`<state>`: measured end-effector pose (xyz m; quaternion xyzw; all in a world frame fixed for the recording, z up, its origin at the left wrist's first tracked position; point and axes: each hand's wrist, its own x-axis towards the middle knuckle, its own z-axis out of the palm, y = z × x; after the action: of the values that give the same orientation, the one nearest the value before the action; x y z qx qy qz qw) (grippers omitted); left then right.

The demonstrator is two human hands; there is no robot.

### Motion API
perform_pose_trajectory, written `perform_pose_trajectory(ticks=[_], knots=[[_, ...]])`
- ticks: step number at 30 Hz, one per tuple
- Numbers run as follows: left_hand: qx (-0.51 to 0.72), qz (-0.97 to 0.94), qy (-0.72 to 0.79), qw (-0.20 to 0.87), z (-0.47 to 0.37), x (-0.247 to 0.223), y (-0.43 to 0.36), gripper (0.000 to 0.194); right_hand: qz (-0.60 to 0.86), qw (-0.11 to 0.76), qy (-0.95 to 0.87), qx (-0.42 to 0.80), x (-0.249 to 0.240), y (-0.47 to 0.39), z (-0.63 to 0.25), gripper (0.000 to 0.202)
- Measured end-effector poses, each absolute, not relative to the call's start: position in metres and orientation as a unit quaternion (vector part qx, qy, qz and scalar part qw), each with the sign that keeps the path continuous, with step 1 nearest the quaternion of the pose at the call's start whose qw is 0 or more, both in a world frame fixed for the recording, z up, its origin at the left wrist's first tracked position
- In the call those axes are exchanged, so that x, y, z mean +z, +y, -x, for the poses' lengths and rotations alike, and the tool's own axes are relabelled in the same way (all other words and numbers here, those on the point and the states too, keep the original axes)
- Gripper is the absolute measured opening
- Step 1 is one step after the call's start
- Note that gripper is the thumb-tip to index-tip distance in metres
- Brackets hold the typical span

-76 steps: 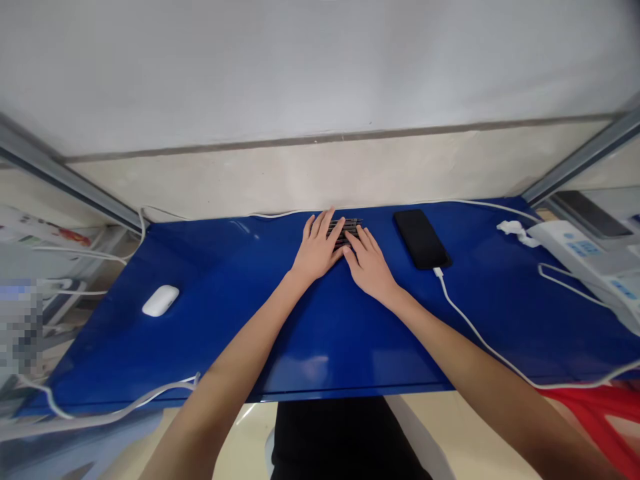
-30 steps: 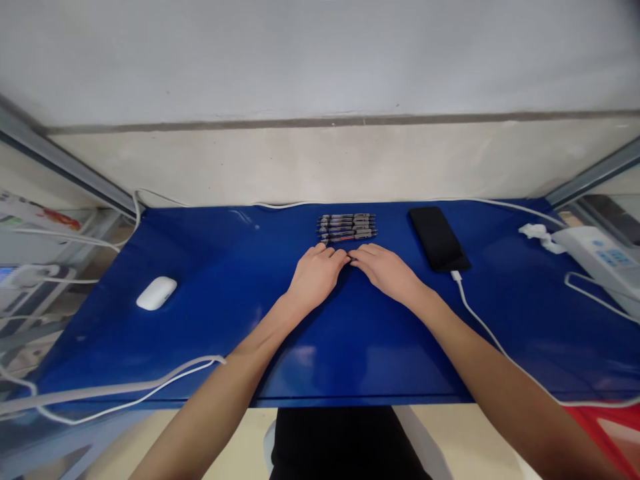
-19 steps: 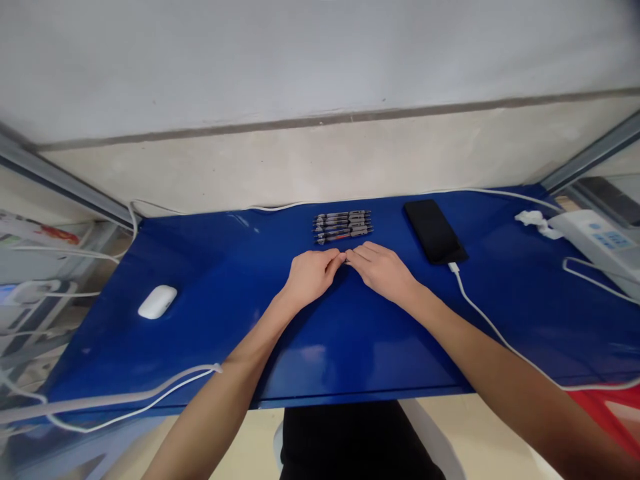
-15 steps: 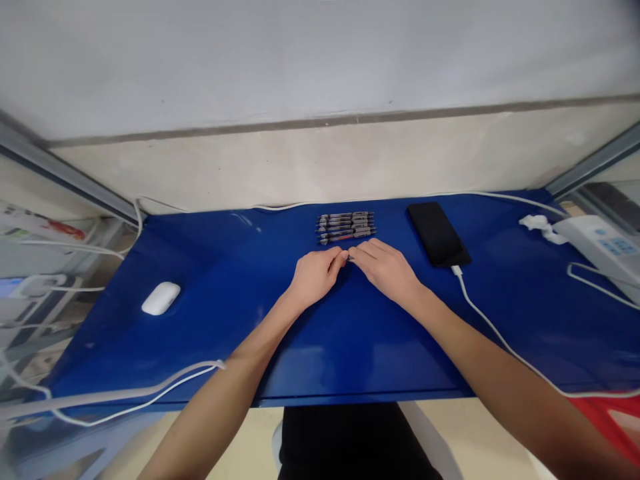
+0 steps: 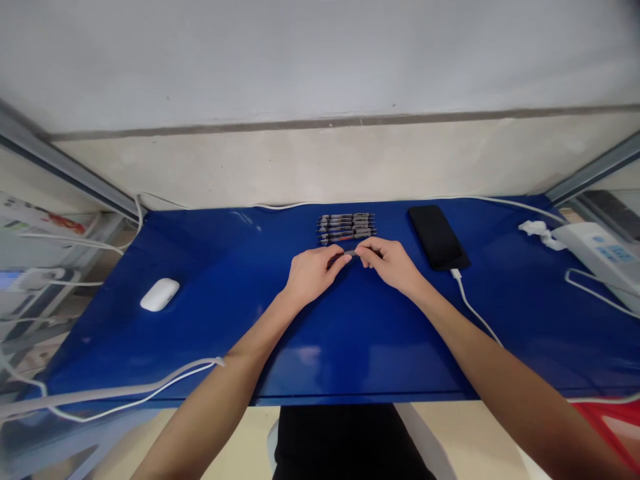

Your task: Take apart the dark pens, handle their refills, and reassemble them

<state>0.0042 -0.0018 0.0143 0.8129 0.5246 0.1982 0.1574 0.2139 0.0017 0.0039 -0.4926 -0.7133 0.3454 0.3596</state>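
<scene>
Between my two hands is a pen (image 5: 351, 253), its grey part showing in the gap and the rest covered by fingers. My left hand (image 5: 313, 272) pinches its left end between thumb and fingers. At the other end my right hand (image 5: 389, 265) grips it, fingers curled and thumb pressed in. Just beyond my hands lies a row of several pens (image 5: 345, 228), side by side, their grey grips toward the right and clear barrels toward the left.
A black phone (image 5: 439, 237) with a white charging cable (image 5: 475, 307) rests on the blue table (image 5: 225, 267), right of the pens. At left sits a white earbud case (image 5: 160, 295). A white power strip (image 5: 603, 250) and crumpled tissue (image 5: 543, 233) occupy the right side. A wall (image 5: 320, 163) stands behind.
My hands have drawn slightly apart, so more of the pen shows between them. My right hand's fingers are now more curled. The row of pens stays in place.
</scene>
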Motion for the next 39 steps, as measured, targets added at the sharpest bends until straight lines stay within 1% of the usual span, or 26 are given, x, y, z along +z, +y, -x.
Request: perform_pose_trajectory(ticks=[4, 12, 17, 20, 22, 25, 27, 30, 34, 36, 39], knots=[[0.18, -0.819, 0.519, 0.167, -0.004, 0.012, -0.001, 0.036, 0.48, 0.388, -0.704, 0.352, -0.002, 0.003, -0.213, 0.018], [0.185, -0.81, 0.535, 0.155, -0.004, 0.008, 0.0, 0.046, 0.466, 0.414, -0.708, 0.333, -0.006, 0.004, -0.212, 0.018], [0.199, -0.802, 0.537, 0.172, -0.003, 0.007, 0.001, 0.045, 0.435, 0.425, -0.724, 0.326, -0.005, 0.004, -0.213, 0.01], [0.205, -0.802, 0.534, 0.172, -0.003, 0.007, 0.0, 0.046, 0.405, 0.425, -0.727, 0.356, -0.006, 0.005, -0.214, 0.007], [0.209, -0.805, 0.53, 0.168, -0.004, 0.007, 0.0, 0.047, 0.406, 0.424, -0.716, 0.378, -0.006, 0.005, -0.214, 0.011], [0.213, -0.81, 0.522, 0.161, -0.004, 0.007, -0.002, 0.045, 0.426, 0.417, -0.695, 0.403, -0.004, 0.004, -0.215, 0.022], [0.208, -0.821, 0.509, 0.153, -0.004, 0.007, -0.003, 0.042, 0.435, 0.402, -0.688, 0.418, -0.003, 0.002, -0.215, 0.024], [0.196, -0.838, 0.49, 0.139, -0.005, 0.005, -0.004, 0.041, 0.458, 0.382, -0.69, 0.41, -0.003, 0.001, -0.214, 0.03], [0.198, -0.828, 0.51, 0.122, -0.005, 0.002, -0.003, 0.039, 0.448, 0.414, -0.702, 0.368, -0.005, 0.003, -0.211, 0.016], [0.204, -0.823, 0.516, 0.122, -0.005, 0.001, -0.003, 0.038, 0.418, 0.425, -0.721, 0.353, -0.005, 0.003, -0.21, 0.016], [0.208, -0.828, 0.506, 0.121, -0.005, 0.001, -0.003, 0.038, 0.4, 0.41, -0.744, 0.344, -0.001, 0.002, -0.21, 0.02]])
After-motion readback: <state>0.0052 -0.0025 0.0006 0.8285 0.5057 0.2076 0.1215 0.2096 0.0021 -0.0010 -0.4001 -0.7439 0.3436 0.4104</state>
